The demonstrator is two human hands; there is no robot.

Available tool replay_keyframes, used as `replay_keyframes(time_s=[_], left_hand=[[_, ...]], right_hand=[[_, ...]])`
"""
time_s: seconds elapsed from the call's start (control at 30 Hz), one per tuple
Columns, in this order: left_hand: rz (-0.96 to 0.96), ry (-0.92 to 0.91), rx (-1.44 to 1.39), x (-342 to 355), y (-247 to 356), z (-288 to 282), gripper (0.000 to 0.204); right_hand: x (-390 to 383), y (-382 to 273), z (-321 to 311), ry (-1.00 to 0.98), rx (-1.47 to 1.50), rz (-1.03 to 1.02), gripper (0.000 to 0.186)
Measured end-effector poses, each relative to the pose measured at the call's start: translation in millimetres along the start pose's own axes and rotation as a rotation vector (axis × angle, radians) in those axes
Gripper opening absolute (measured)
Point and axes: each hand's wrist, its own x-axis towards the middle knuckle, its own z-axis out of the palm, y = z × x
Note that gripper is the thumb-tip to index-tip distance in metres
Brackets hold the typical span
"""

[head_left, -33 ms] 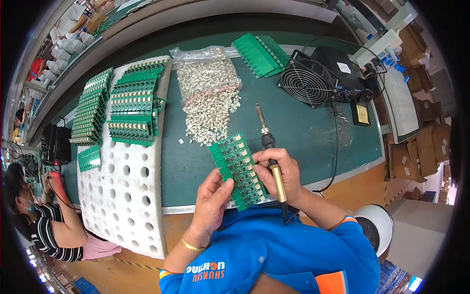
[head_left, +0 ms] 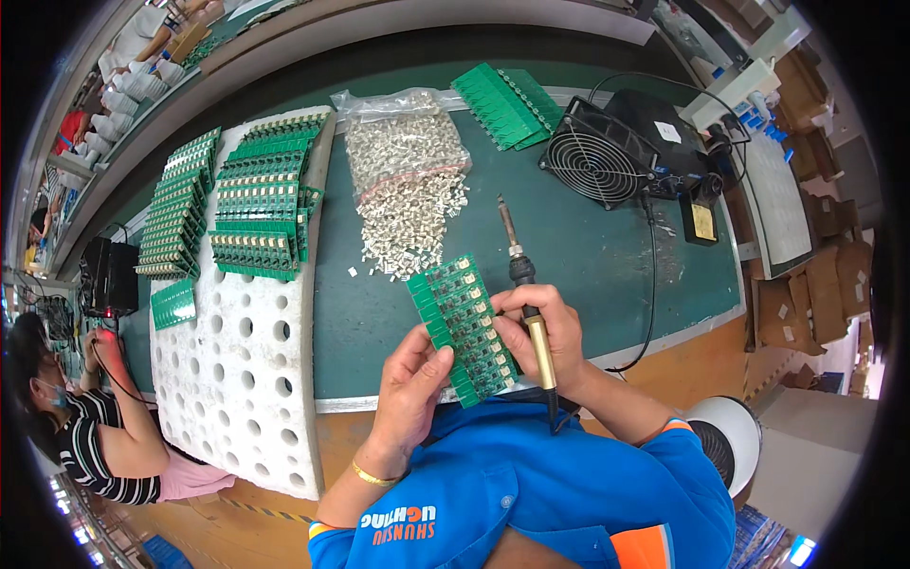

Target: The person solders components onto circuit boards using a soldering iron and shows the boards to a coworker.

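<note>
My left hand (head_left: 414,379) pinches a green circuit board panel (head_left: 464,327) by its left edge, thumb on top. White connectors run in a row along the panel's right side. In my right hand (head_left: 550,332) lies a soldering iron (head_left: 538,346), its dark tip pointing up and away over the table, apart from the panel. The fingertips of that hand rest at the panel's right edge. Beyond the panel, small white connectors (head_left: 403,232) spill from a clear plastic bag (head_left: 403,142).
Populated boards (head_left: 261,190) stand in rows on a white foam sheet (head_left: 223,379) with holes. Bare green panels (head_left: 502,104) lie at the back. A black fan (head_left: 597,161) and a yellow sponge holder (head_left: 701,223) stand at right; the iron's cord (head_left: 652,284) trails there. A co-worker (head_left: 104,427) sits at left.
</note>
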Motion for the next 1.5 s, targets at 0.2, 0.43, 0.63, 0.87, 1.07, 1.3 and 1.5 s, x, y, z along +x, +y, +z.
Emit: replay_keyframes(time_s=[0.2,0.43,0.63,0.87,1.07,1.3,1.5], left_hand=[[0.063,-0.020,0.050,-6,4,4,0.034],[0.104,-0.076,0.040,-11,7,8,0.037],[0.121,-0.113,0.020,-10,5,8,0.047],[0.123,-0.118,0.009,-9,1,6,0.052],[0.115,-0.118,-0.007,-10,2,7,0.054],[0.092,-0.115,-0.026,-10,2,7,0.057],[0.074,-0.086,-0.014,-13,-3,7,0.074]], right_hand=[[1,-2,6,0.021,-0.030,-0.034,0.023],[0,-6,5,-0.003,-0.063,-0.021,0.020],[-1,-4,8,0.008,-0.044,-0.040,0.017],[-2,-4,9,-0.066,-0.053,0.042,0.018],[0,-4,16,-0.032,-0.027,0.004,0.015],[1,2,18,-0.073,-0.036,-0.017,0.017],[3,1,15,-0.185,0.034,0.026,0.025]])
